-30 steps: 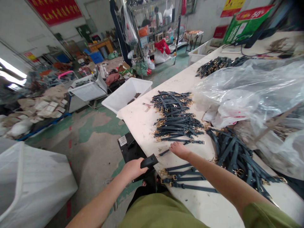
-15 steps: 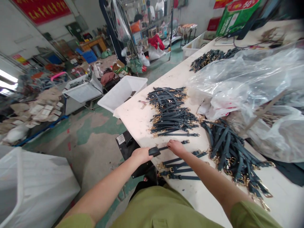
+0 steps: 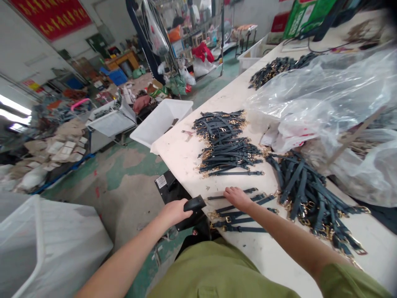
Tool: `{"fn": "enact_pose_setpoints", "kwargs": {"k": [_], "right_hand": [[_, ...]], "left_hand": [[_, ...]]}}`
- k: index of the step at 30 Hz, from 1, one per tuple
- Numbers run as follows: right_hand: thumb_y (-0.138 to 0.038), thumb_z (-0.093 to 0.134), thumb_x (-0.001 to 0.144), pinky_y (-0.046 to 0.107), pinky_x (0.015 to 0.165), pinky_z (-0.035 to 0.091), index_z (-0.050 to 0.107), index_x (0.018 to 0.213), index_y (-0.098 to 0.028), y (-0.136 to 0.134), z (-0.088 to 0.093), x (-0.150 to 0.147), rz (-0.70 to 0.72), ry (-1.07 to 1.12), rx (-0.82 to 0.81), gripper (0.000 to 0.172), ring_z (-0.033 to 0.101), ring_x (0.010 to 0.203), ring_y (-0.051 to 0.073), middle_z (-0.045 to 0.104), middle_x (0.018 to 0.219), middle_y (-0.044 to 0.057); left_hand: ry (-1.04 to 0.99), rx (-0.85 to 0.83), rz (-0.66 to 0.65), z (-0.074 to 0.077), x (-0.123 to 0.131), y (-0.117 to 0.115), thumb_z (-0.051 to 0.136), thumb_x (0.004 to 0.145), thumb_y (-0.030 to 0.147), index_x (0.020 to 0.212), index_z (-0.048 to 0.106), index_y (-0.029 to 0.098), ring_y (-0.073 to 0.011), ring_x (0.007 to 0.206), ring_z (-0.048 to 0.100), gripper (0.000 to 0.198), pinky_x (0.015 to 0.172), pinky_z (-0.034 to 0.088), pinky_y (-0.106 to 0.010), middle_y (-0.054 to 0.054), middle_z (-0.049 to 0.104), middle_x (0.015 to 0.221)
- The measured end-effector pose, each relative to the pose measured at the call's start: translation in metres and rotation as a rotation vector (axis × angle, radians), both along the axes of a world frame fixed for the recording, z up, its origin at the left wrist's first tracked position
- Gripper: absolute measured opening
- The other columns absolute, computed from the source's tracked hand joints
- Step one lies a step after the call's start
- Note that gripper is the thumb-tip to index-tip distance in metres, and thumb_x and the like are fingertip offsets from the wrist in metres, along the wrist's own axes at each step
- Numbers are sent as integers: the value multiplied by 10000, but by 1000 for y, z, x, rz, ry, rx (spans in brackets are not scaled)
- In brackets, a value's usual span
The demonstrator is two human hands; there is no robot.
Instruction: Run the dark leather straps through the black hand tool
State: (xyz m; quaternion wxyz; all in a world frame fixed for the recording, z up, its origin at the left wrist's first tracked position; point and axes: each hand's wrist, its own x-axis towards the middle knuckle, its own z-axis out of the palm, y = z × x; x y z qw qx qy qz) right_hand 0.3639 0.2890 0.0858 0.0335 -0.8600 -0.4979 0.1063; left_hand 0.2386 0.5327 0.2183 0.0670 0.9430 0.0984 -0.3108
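My left hand [image 3: 174,213] is closed around a black, blunt-ended handheld tool [image 3: 194,203], held just off the table's front edge. What kind of tool it is does not show. With fingers bent, my right hand [image 3: 238,198] grips a thin dark strap [image 3: 216,198] lying on the white table [image 3: 180,159]; the strap comes out on both sides of the hand. Nearer my body, several dark straps with gold buckles [image 3: 248,229] lie side by side, partly under my right forearm. Beyond the hands rests a neat stack of similar straps [image 3: 229,153].
A loose heap of buckled straps [image 3: 299,182] lies to the right, beside clear plastic bags [image 3: 328,103]. Another strap pile [image 3: 279,68] is farther back. Small pliers [image 3: 187,133] lie near the left edge. White bins [image 3: 71,231] stand on the floor at the left.
My left hand has drawn the black tool left and toward me, away from the strap. My right hand has shifted slightly right and stays at the strap. The view has moved a little.
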Motion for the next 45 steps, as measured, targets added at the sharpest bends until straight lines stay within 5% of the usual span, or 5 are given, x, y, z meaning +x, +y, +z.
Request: {"fn": "enact_pose_setpoints", "kwargs": {"k": [10,26,34,40,45], "right_hand": [[-286,365,841,249,736,321,554,894,-203,0,-2,-3,-146,153,-22,213,471,868,156,510,927,58],[-358,455,763,228,640,338,588,833,-202,-17,-1,18,-179,339,-81,216,513,759,147,552,833,36],[-221,335,826,253,664,343,533,994,-149,35,5,64,-445,85,-78,269,508,827,173,497,972,112],[-240,330,837,246,736,321,573,925,-187,24,-12,36,-177,174,-25,263,482,853,161,513,919,77],[-282,353,828,267,767,312,516,1067,-206,11,-7,51,-423,60,3,299,451,904,187,485,1011,93]], "left_hand": [[-4,-54,-48,-30,31,-43,410,674,529,930,582,259,-218,813,588,409,670,437,-286,-37,642,905],[-2,15,148,5,-5,1,417,711,517,992,530,253,-186,798,583,402,595,405,-228,-32,627,916],[-54,-43,151,7,-3,-9,428,704,515,983,529,271,-185,789,586,384,584,396,-228,-27,637,888],[-8,-20,85,6,-2,-15,427,696,522,954,548,276,-191,772,592,376,577,407,-233,-18,640,857],[-33,-23,-7,2,28,-29,420,702,520,983,555,282,-195,828,585,392,645,424,-244,-19,638,910]]}}
